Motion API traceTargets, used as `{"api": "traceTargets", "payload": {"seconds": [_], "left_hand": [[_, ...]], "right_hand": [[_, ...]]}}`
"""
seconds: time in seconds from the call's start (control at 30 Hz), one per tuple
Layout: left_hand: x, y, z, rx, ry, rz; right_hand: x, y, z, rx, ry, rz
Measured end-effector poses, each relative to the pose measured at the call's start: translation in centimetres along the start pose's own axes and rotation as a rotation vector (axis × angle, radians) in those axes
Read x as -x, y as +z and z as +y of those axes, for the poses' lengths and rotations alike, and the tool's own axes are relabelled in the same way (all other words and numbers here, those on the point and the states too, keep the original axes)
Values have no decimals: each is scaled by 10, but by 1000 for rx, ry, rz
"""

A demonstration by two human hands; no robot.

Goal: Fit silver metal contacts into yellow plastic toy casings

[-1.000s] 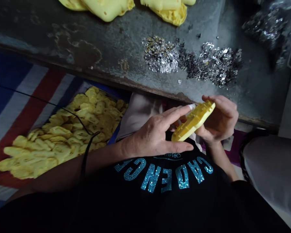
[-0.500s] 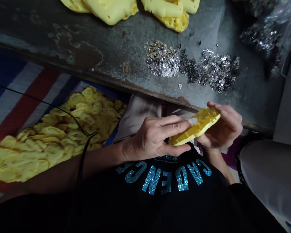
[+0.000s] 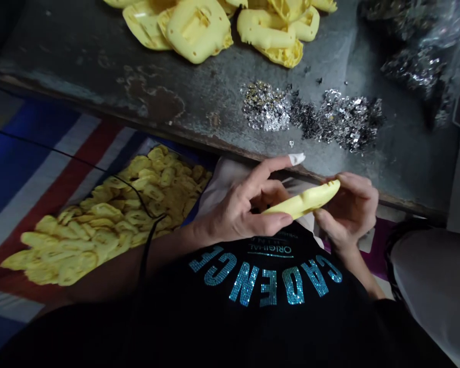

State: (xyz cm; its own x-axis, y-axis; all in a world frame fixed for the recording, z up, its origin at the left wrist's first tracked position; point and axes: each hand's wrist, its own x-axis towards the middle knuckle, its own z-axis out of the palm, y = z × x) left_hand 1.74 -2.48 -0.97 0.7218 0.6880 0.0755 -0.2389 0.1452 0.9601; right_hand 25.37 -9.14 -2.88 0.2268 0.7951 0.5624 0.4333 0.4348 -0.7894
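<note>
Both my hands hold a yellow moulded plastic part (image 3: 302,201), which shows edge-on. My left hand (image 3: 245,202) pinches its left end between thumb and fingers. The index finger of that hand, capped with white tape (image 3: 296,159), is lifted off the part. My right hand (image 3: 351,217) wraps the right end, with its fingers over the top edge. Just beyond them, the worn edge of a dark metal table (image 3: 230,144) runs past. The part's underside is hidden.
Several yellow parts (image 3: 196,30) lie at the table's far side, beside small silver metal pieces (image 3: 266,106) and a plastic bag (image 3: 414,66). More yellow parts (image 3: 111,220) lie on a striped cloth (image 3: 42,174) at left. A black cord (image 3: 149,225) crosses my left forearm.
The yellow part has rotated from showing its ribbed face to edge-on. My left index finger has lifted off it. The table appears lower in view.
</note>
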Motion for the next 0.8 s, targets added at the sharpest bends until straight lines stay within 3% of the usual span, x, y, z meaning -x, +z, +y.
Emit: {"api": "traceTargets", "payload": {"seconds": [0.07, 0.17, 0.23, 0.33, 0.4, 0.6, 0.8], "left_hand": [[3, -5, 1, 145, -121, -45], [7, -8, 3, 182, -227, -83], [10, -7, 4, 159, -244, -103], [12, -5, 3, 102, -207, -135], [13, -4, 2, 46, -171, -150], [10, -4, 1, -122, -108, -159], [6, -4, 1, -215, -58, -166]], "right_hand": [[-4, -8, -3, -183, 175, -19], [-22, -13, -3, -325, 372, -11], [-35, -13, -3, -368, 458, -128], [-48, -10, -5, -470, 567, -349], [-51, -6, -7, -538, 638, -419], [-55, 7, -11, -738, 843, -456], [-57, 10, -14, -774, 893, -451]]}}
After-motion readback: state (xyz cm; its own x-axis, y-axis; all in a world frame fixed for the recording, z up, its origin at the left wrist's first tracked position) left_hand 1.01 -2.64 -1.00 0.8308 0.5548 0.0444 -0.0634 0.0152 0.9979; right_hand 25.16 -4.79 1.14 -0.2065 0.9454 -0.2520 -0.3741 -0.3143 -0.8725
